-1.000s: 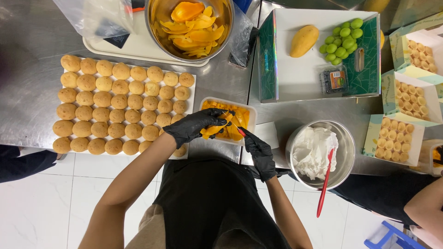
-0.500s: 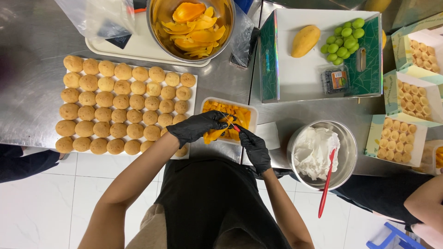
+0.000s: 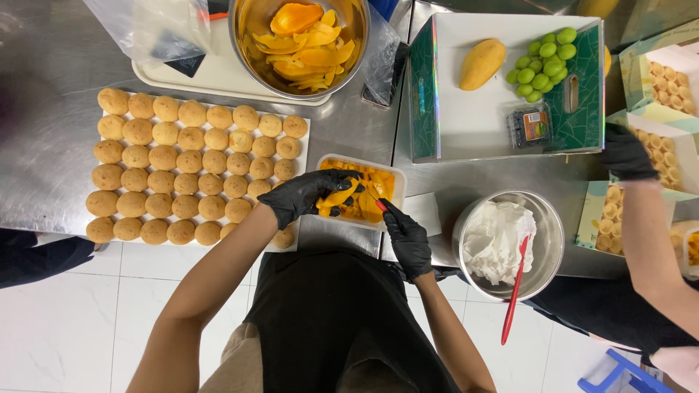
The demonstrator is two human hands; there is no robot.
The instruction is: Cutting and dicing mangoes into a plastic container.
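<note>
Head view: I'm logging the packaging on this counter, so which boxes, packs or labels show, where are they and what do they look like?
Small clear punnet: inside the big box, below the green grapes; orange-red label on its lid.
Large open box: top right of the counter; white inside, dark green patterned walls.
Open pastry boxes: far right edge; pale walls, rows of small pastries.
Clear plastic bag: top left, crumpled.

One head-worn camera looks straight down from well above the steel worktable [image 3: 58, 58], its near edge crossing mid-frame, white floor tiles [image 3: 65, 320] below; both black-gloved hands sit centre, moderately close.
</note>
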